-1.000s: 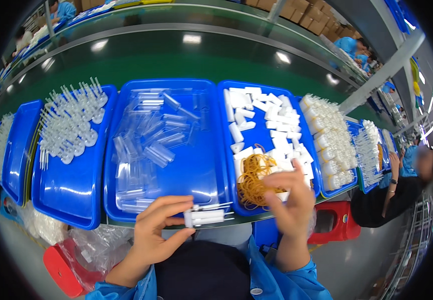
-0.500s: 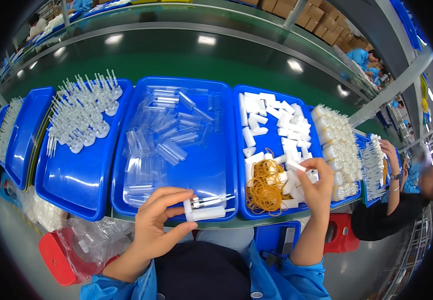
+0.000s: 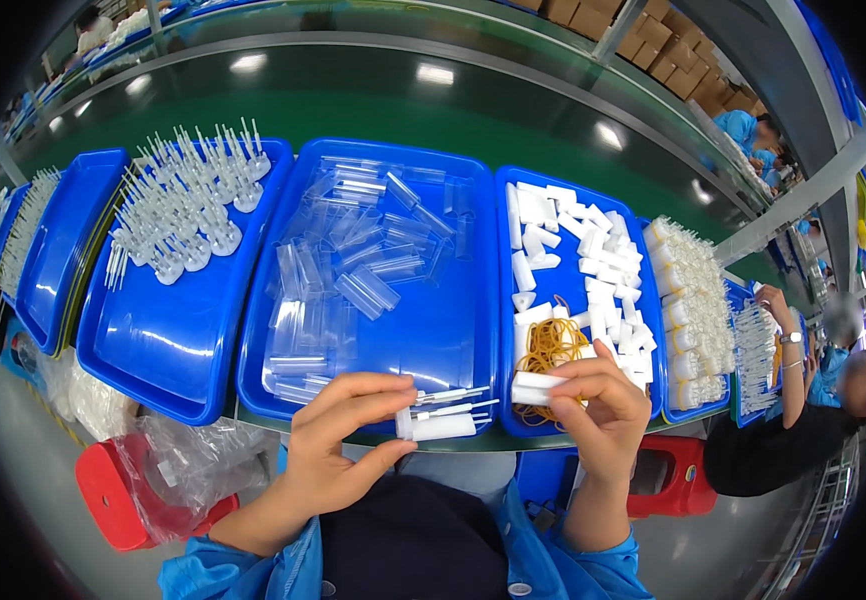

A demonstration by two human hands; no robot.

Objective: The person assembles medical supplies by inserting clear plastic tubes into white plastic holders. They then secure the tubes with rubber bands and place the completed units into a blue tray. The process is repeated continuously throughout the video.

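Note:
My left hand [image 3: 338, 440] pinches a white base piece with several thin rods and a white foam block [image 3: 443, 427] standing out of it toward the right. It hovers over the front edge of a blue tray [image 3: 433, 345] of clear plastic tubes [image 3: 365, 290]. Between the thumb and fingers of my right hand [image 3: 603, 412] is a loose white foam block [image 3: 535, 388], a short gap from the rods. Just behind that block lies a heap of tan rubber bands [image 3: 545, 345], in a second blue tray [image 3: 506, 240] with many white blocks [image 3: 603, 260].
Left of the tubes, a blue tray [image 3: 158, 350] holds white bases with upright rods [image 3: 183, 220]. Bundled white parts [image 3: 688, 310] fill a tray at right. A green conveyor [image 3: 353, 95] runs behind. Red stools [image 3: 118, 500] stand below. Another person's hand [image 3: 775, 305] is far right.
My right hand has brought the white block left and down from the tray of blocks, closer to my left hand. The view has shifted slightly; my left hand keeps its hold.

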